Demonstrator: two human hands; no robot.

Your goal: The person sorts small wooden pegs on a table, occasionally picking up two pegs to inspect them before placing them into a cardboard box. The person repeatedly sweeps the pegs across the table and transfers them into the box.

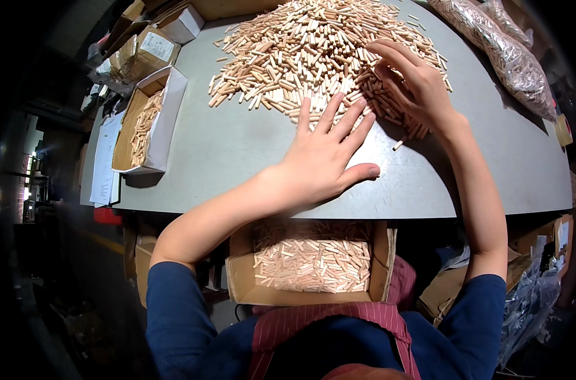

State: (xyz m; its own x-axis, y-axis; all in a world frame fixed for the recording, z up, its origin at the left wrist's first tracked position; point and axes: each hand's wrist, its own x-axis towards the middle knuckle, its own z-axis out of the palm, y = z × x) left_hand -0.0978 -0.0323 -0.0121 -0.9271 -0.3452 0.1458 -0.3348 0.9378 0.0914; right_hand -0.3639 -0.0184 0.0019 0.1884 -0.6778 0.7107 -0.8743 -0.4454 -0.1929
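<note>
A large heap of short wooden dowels (269,60) is spread over the far half of the grey table (212,171). My left hand (320,155) lies with its fingers spread, fingertips at the heap's near edge, and holds nothing. Over the right side of the heap, my right hand (411,79) is raised with its fingers curved and apart, and I see nothing in it. One loose dowel (398,145) lies just below that hand. Beneath the table's near edge, a cardboard box (240,278) in front of my body holds many more dowels.
On the table's left stands a white cardboard box (169,120) partly filled with dowels, beside paper sheets (104,168). Taped cartons (133,57) sit behind it. Clear plastic bags of dowels (510,54) lie along the far right edge. Crumpled plastic (532,304) and cardboard are at lower right.
</note>
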